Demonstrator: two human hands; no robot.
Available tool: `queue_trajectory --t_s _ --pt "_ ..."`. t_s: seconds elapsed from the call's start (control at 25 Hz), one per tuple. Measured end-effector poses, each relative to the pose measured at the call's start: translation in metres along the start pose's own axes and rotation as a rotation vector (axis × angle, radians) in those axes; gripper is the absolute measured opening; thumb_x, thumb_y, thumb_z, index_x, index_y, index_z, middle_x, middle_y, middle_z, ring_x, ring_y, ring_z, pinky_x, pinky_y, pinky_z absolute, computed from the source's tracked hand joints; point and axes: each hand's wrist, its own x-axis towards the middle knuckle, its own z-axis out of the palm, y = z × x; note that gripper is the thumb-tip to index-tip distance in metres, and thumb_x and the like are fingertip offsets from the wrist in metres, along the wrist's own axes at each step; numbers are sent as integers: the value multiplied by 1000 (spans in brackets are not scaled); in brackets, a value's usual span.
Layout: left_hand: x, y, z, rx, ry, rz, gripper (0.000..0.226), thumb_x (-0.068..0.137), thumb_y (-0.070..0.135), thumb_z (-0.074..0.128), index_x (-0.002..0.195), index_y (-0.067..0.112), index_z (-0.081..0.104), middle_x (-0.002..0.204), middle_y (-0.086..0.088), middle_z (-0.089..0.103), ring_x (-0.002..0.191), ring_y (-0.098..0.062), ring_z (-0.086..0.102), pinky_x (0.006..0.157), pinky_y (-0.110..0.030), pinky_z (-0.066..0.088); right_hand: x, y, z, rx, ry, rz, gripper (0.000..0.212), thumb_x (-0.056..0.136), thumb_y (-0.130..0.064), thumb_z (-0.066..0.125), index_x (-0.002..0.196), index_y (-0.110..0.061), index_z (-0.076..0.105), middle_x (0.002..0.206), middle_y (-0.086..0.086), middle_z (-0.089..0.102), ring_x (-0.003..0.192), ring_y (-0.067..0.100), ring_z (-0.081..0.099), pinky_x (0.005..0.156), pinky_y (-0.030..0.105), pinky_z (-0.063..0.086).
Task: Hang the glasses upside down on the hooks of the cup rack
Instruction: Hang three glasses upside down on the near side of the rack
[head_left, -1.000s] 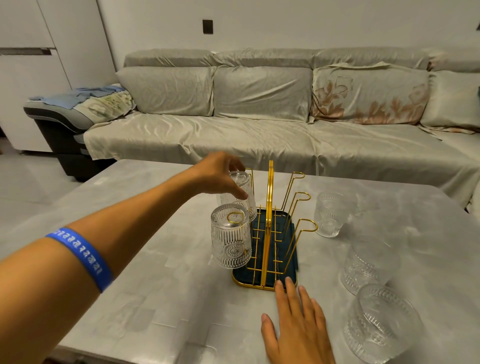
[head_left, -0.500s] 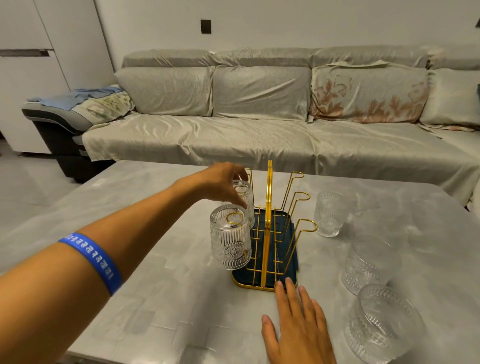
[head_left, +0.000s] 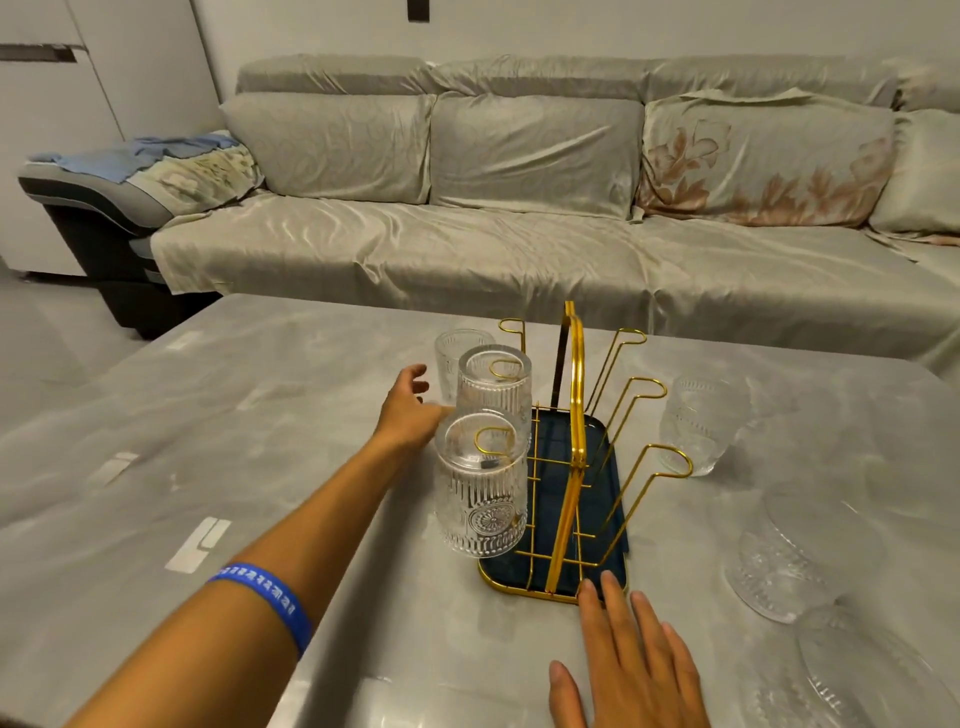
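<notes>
Grey marble-look table, covered sofa behind. Gold wire cup rack with dark blue drip tray sits mid-table. Two ribbed glasses hang upside down on its left hooks: near hung glass, middle hung glass. A third glass shows behind them at the far-left hook; cannot tell if hung or standing. Right-side hooks are bare. Loose glasses to the right of the rack: upright glass, tilted glass, nearest glass. Left hand is just beside the hung glasses, fingers loosely spread, holding nothing. Right hand lies flat, fingers spread, tips at the tray edge. Risk: the left hand or forearm could bump a hung glass off its hook; with all hung weight on the left, the rack might tip if the right hand lifts.
</notes>
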Motion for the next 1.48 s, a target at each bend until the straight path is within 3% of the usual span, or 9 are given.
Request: queue_trajectory --t_s 0.24,0.52,0.68,1.04,1.2,1.36,1.4,1.44,1.48 --pt "50 -18 35 321 142 -20 40 96 15 52 133 4 46 131 -29 52 121 -44 48 104 -55 37 -1 7 -4 -6 -66 41 84 89 -56 2 113 -11 68 121 13 65 103 37 63 100 38 21" --pt "21 19 3 233 200 11 51 68 26 83 106 9 53 110 -13 62 92 -30 58 80 -42 50 -4 5 -15 -48 -152 49 89 89 -56 -3 103 -13 73 110 11 70 93 33 68 76 44 54" --pt "6 59 -58 107 233 107 76 54 34 93 117 13 57 112 -10 63 99 -28 62 85 -44 56 -7 3 -19 -31 -129 45 90 90 -55 -3 101 -11 74 107 11 71 91 33 69 71 46 56" --pt "-25 163 -85 26 244 457 68 56 38 92 113 25 57 103 7 61 90 -6 60 63 -21 48 -10 2 -17 16 -114 3 93 90 -58 -3 93 -10 76 107 12 69 85 35 70 67 49 55" --pt "-23 181 -54 121 142 470 64 55 33 92 108 22 58 94 10 60 82 -3 59 54 -14 45 -9 5 -12 -1 -115 -9 86 88 -60 -3 107 -16 69 140 8 41 122 40 47 104 48 29" --pt "-14 169 -24 150 57 429 61 56 25 92 106 21 56 94 8 59 81 -4 59 44 -8 45 -6 8 -11 27 -90 -15 72 89 -58 -2 115 -15 48 130 13 57 91 40 67 69 52 55" --pt "-11 164 -20 145 56 415 61 56 25 93 105 21 56 94 8 60 82 -5 59 45 -10 46 -6 8 -11 19 -38 -32 70 89 -58 -2 115 -15 47 96 -13 52 91 41 66 67 51 55" --pt "-8 160 -16 138 54 402 62 56 25 93 106 21 56 94 8 60 82 -5 60 48 -13 47 -5 7 -12 10 18 -48 71 89 -58 -2 115 -15 49 88 -31 1 93 41 65 67 51 55" --pt "-5 157 -14 134 49 395 62 56 25 92 106 21 57 95 7 60 83 -6 60 51 -15 48 -4 8 -11 16 48 -55 75 89 -58 -2 114 -16 54 91 -29 26 95 42 64 67 51 55"
